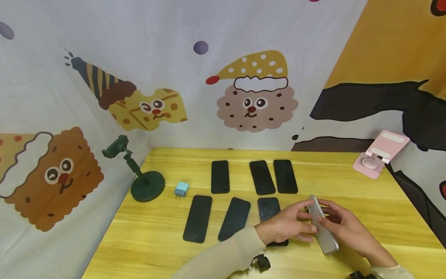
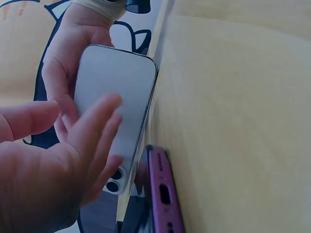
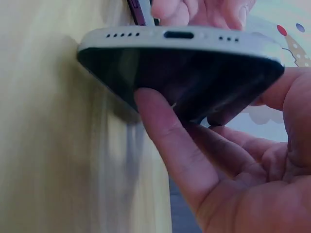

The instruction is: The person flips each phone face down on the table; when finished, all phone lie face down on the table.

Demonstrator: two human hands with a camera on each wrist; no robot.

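Note:
A smartphone with a pale silver back point(image 1: 325, 236) is tilted up over the right part of the table, gripped by my right hand point(image 1: 352, 232). In the right wrist view its dark screen point(image 3: 194, 73) faces that hand, with one finger pressed against the glass and the charging port edge towards the camera. My left hand point(image 1: 283, 224) is beside the phone's back, its fingers extended and relaxed in front of the back in the left wrist view. Camera lenses point(image 2: 113, 186) show past those fingers. Under the left wrist lies another smartphone point(image 1: 268, 207), partly hidden, with a purple edge point(image 2: 167, 189).
Several dark smartphones point(image 1: 220, 177) lie face up in two rows on the wooden table point(image 1: 139, 248). A green phone stand point(image 1: 148, 186) and a blue charger plug point(image 1: 182, 189) are to the left; a pink folding stand point(image 1: 388, 145) is at the back right. A patterned cloth point(image 1: 156, 38) hangs behind.

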